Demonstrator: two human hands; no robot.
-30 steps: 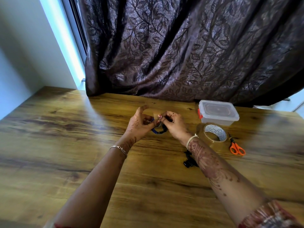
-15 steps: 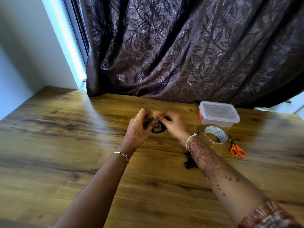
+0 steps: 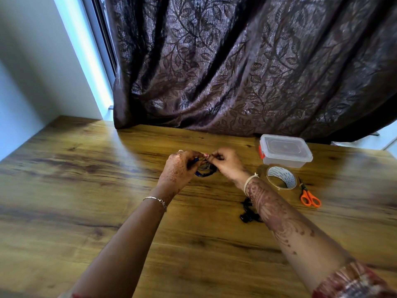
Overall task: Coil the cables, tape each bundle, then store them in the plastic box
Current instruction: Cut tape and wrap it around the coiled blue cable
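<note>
A small coiled blue-and-black cable (image 3: 205, 172) is held over the middle of the wooden table. My left hand (image 3: 180, 168) grips its left side and my right hand (image 3: 227, 162) pinches its top, where a strip of clear tape seems to lie; the fingers hide most of it. A second coil of black cable (image 3: 247, 211) lies on the table, partly under my right forearm. The clear plastic box (image 3: 285, 150), lid closed and with a red latch, stands to the right. A roll of clear tape (image 3: 281, 177) sits in front of the box.
Orange-handled scissors (image 3: 308, 195) lie to the right of the tape roll. A dark leaf-patterned curtain (image 3: 236, 65) hangs along the table's far edge. A white wall and window frame stand at the left. The wooden table (image 3: 86, 179) stretches to the left and front.
My left hand's fingers have closed down over the blue cable coil. Both hands stay pressed together on it, almost in the same place.
</note>
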